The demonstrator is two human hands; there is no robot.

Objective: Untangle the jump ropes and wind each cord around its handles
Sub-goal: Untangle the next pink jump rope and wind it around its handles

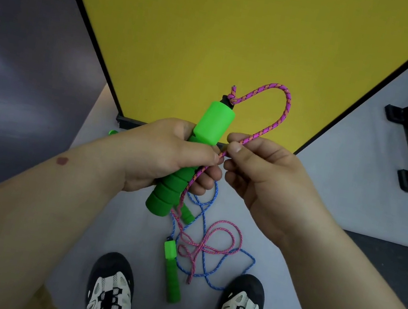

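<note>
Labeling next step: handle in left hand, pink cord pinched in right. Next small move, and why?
Probably lay the pink cord across the green handle for a first wrap: left hand grips it, right hand pinches the cord beside it, no turns on it yet.

Bare forearms without sleeves, and black-and-cream mesh shoes (109,293) with black laces on both feet.

Left hand (167,156) gripping green handle (200,137), right hand (261,180) pinching pink cord (286,100), blue cord (205,266) on floor

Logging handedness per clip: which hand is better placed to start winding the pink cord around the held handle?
Right. The right hand already pinches the pink cord beside the green handle; the left hand grips that handle.
</note>
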